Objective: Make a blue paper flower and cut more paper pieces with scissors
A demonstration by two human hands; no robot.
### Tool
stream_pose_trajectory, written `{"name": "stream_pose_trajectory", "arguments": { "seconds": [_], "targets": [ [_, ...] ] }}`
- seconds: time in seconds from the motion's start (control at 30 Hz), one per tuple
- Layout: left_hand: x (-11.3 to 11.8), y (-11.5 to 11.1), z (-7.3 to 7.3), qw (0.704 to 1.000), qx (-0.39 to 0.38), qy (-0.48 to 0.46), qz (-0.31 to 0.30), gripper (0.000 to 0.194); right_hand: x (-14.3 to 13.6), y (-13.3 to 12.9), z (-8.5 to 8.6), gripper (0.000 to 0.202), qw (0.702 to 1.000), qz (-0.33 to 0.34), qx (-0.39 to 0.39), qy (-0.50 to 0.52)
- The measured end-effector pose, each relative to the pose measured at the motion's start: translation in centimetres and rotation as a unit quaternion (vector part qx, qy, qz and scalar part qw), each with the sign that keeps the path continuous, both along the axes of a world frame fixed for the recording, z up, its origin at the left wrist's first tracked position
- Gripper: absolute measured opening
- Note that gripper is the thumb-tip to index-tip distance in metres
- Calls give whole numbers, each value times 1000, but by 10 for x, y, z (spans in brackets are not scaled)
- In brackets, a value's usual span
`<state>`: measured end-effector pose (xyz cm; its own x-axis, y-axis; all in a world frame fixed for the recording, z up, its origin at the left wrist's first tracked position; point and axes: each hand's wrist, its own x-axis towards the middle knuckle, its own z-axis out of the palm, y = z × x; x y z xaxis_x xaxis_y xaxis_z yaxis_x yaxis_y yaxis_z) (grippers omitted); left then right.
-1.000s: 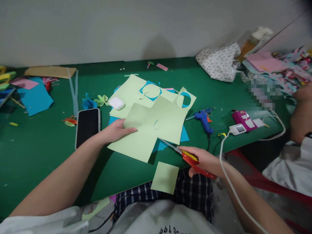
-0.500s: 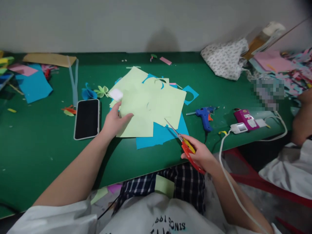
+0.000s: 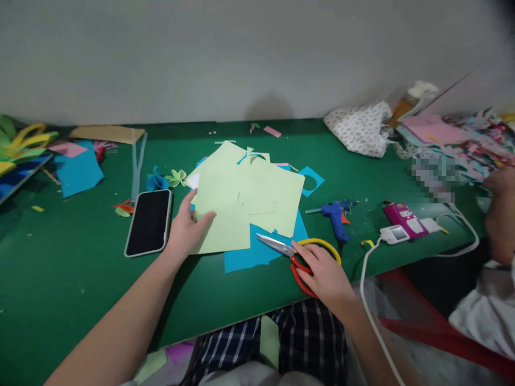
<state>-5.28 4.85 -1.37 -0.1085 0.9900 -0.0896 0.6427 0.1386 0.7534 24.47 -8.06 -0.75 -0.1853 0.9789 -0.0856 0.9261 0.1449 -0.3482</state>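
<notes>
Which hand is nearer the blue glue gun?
Right. The right hand, at the scissors, is below and slightly left of the blue glue gun in the picture; the left hand is farther left, beside the pale green paper.

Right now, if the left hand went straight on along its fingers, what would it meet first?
Likely the white object just ahead of the left hand, though depth there is unclear.

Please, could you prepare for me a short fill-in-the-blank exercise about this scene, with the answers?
1. The right hand is at the red and yellow handles of the ____.
2. The left hand touches pale green ____.
3. Seen by the person, the phone lies to the ____ of the glue gun.
4. The glue gun is mostly ____ in colour.

Answers: scissors; paper; left; blue.
</notes>
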Motion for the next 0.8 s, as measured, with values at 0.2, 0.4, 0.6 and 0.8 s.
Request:
{"name": "stream_pose_trajectory", "arguments": {
  "seconds": [0.2, 0.4, 0.6, 0.8],
  "targets": [
    [4, 1, -3, 997, 0, 72, -2, 72, -4, -26, 4, 34, 988, -45, 145, -13],
    [3, -1, -3, 968, 100, 227, -35, 57, -62, -106, -72, 15, 961, 222, 96, 136],
    [-23, 46, -1, 928, 238, 265, -106, 37, -79, -124, -138, 22, 977, 199, 70, 34],
    [-24, 92, -1, 931, 147, 268, -197, 36, -81, -113, -102, 18, 993, 78, 1, 89]
  ]
}}
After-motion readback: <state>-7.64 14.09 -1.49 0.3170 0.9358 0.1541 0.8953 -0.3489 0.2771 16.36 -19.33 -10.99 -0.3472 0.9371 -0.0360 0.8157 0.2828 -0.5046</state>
